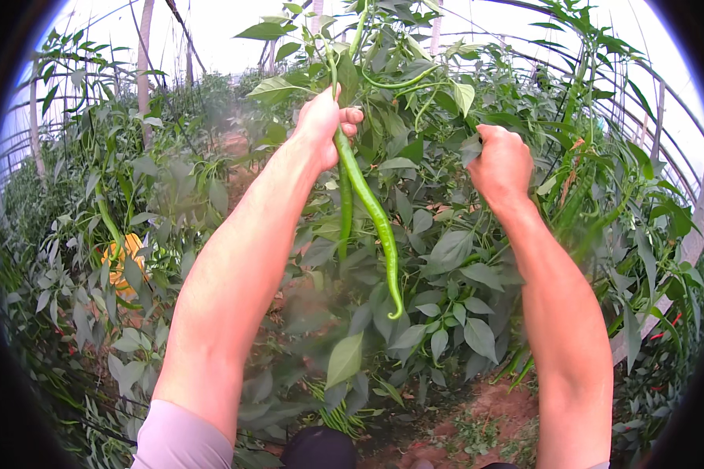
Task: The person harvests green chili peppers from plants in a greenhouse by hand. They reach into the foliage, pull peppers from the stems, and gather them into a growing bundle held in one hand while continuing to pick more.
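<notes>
Pepper plants (454, 258) fill most of the frame, thick with dark green leaves, under the curved greenhouse ribs (675, 160) that arch along the upper right. Forearms come up from the lower edge: the left forearm (242, 258) slants toward the upper centre, with a grey sleeve (184, 438) at the lower left, and the right forearm (559, 313) rises on the right. Reddish soil (501, 402) shows at the lower right of centre. A pale upright post (145, 70) stands at the upper left.

At upper centre the left hand (321, 121) is closed around the top end of a long green chili pepper (379, 223), which hangs down the middle of the frame to a curled tip. The right hand (502, 162), right of upper centre, is curled beside a dark leaf (471, 148); its fingertips are turned away, so I cannot tell how tightly it is closed or whether it grips anything. A bunch of slender green peppers (340, 414) lies at bottom centre. Something yellow (125, 262) shows through leaves at left. A shorter green pepper (346, 207) hangs just behind the long one.
</notes>
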Demonstrator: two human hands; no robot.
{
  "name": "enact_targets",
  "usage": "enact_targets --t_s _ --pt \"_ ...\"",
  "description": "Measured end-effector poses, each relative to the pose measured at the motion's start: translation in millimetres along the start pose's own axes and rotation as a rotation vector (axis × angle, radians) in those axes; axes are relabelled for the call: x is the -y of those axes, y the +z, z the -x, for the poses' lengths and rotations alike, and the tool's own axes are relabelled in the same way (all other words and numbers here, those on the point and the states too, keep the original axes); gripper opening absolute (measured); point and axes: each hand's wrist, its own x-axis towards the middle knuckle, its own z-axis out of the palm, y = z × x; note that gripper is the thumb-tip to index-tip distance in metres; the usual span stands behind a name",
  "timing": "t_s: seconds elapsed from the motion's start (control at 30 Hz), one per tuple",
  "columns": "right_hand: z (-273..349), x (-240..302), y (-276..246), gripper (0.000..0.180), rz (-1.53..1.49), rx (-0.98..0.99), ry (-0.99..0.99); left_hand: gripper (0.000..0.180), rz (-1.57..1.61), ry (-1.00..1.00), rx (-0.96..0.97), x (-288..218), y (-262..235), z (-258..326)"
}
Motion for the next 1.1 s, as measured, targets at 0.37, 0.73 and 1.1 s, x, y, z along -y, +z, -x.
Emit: enact_targets --t_s 0.37,0.73,1.1 --pt "8 13 12 0.030 0.069 0.025 -0.390 0.044 -0.067 0.093 -0.022 3 -7 19" --pt "6 30 -3 0.035 -0.419 0.220 -0.234 0.046 -0.151 0.039 0.087 9 4 26" --pt "3 27 2 0.016 -1.052 0.484 -0.021 0.091 -0.341 0.213 0.140 39 9 49"
